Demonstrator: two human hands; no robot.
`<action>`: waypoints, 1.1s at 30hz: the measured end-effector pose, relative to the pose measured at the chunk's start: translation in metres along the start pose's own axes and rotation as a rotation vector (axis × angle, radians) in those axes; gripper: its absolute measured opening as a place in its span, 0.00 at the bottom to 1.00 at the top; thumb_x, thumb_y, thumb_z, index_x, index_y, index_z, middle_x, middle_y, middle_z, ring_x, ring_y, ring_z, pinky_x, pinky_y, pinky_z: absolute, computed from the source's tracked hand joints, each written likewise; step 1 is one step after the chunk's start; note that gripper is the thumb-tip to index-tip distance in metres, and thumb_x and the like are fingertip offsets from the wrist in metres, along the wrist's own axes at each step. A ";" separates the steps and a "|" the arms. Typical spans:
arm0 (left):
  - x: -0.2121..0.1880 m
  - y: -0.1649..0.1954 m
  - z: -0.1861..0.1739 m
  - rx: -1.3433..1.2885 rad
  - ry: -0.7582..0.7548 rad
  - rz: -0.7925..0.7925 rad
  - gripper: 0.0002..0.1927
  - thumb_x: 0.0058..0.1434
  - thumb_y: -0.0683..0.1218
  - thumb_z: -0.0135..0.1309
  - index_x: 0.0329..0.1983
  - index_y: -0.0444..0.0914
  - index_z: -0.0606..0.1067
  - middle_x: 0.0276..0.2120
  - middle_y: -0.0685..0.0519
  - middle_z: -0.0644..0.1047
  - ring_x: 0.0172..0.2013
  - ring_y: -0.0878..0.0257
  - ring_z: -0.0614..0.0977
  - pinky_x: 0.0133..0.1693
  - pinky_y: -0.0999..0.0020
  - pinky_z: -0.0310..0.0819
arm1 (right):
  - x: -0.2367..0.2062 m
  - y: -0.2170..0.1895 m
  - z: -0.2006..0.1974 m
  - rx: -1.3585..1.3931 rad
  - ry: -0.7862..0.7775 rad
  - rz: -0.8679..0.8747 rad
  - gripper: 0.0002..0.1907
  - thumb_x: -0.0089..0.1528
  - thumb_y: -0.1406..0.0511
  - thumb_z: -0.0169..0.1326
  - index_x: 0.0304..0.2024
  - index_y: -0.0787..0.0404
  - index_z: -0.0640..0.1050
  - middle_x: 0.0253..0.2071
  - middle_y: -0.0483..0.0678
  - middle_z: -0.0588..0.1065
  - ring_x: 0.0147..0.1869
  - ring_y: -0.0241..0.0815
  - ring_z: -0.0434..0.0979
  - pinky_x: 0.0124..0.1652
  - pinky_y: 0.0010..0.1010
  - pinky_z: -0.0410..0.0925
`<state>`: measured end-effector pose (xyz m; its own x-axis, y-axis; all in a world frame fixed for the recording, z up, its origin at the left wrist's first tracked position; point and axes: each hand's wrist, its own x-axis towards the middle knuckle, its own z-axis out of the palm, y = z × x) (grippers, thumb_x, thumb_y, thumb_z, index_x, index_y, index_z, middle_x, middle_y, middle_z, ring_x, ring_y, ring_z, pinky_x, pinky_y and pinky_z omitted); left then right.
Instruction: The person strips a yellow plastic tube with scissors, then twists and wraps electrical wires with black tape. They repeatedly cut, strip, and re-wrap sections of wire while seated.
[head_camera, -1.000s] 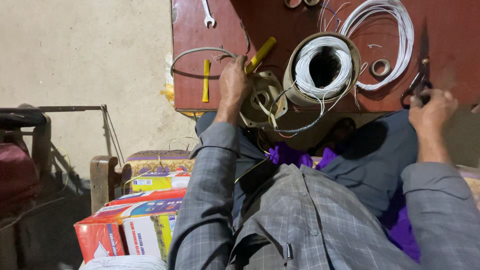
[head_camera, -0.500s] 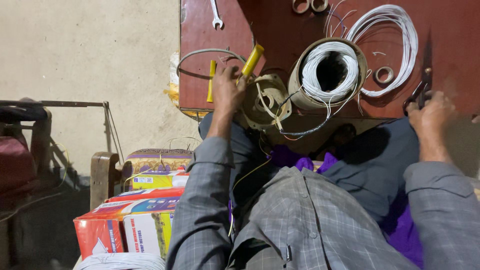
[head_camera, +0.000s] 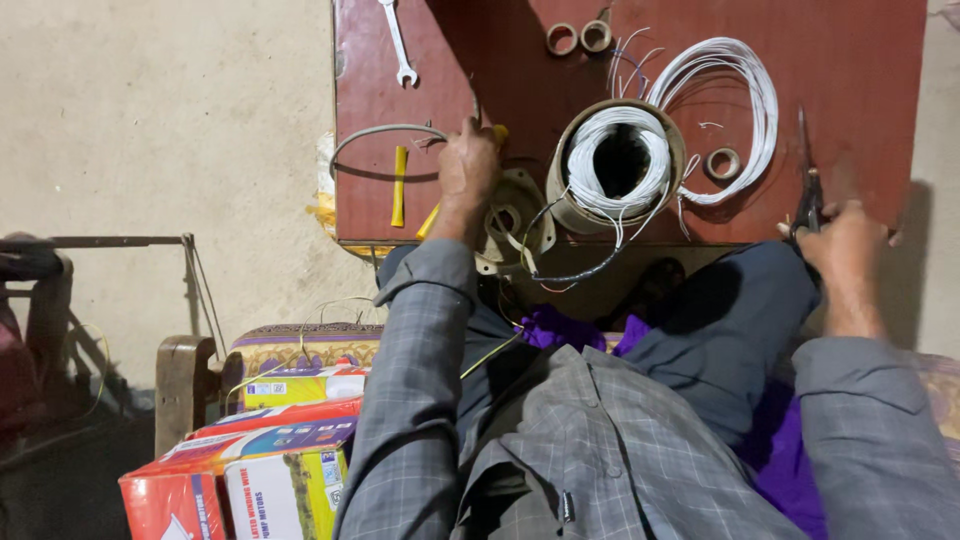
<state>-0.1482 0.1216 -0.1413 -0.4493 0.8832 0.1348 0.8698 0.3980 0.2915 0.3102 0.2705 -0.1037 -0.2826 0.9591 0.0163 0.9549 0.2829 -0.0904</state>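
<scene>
Stator sits at the table edge under the left hand, which grips a yellow-handled tool — a slip could tip it off. Right hand closes on scissors, blades near loose wire — they might nick it.

So the table sits at 12 o'clock in the view. On it, the drum wound with wire is about dead centre, with a loose wire coil at its 2 o'clock and a small ring lying inside that coil. Two more rings are at the drum's 12 o'clock, and a wrench is way off at 10. The left hand is at the drum's 9 o'clock and the right hand at its 4 o'clock, on the scissors. Boxes are stacked at 7 o'clock, below the table.
</scene>
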 end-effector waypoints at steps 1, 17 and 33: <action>-0.001 -0.001 -0.002 -0.003 -0.018 -0.003 0.07 0.60 0.48 0.58 0.38 0.43 0.81 0.38 0.43 0.78 0.34 0.44 0.82 0.32 0.49 0.77 | 0.000 0.002 -0.003 -0.064 0.020 -0.036 0.33 0.51 0.44 0.76 0.39 0.64 0.83 0.34 0.60 0.81 0.43 0.61 0.82 0.56 0.59 0.65; -0.025 -0.081 -0.053 -1.201 0.140 -0.482 0.10 0.60 0.44 0.64 0.34 0.35 0.75 0.28 0.54 0.78 0.27 0.66 0.79 0.28 0.67 0.77 | -0.052 0.020 -0.033 1.486 -0.201 0.150 0.20 0.65 0.67 0.67 0.48 0.75 0.73 0.38 0.54 0.76 0.38 0.44 0.77 0.38 0.31 0.74; -0.001 -0.053 -0.061 -1.580 0.185 -0.539 0.09 0.63 0.46 0.61 0.40 0.36 0.78 0.28 0.54 0.79 0.23 0.67 0.79 0.25 0.72 0.77 | -0.144 -0.231 -0.073 1.690 -1.360 -0.165 0.36 0.62 0.44 0.57 0.54 0.68 0.71 0.34 0.50 0.74 0.34 0.38 0.76 0.29 0.22 0.67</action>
<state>-0.2065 0.0845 -0.0992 -0.7234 0.6537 -0.2223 -0.3734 -0.0997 0.9223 0.1374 0.0681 -0.0126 -0.9322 0.1254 -0.3396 0.1749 -0.6653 -0.7258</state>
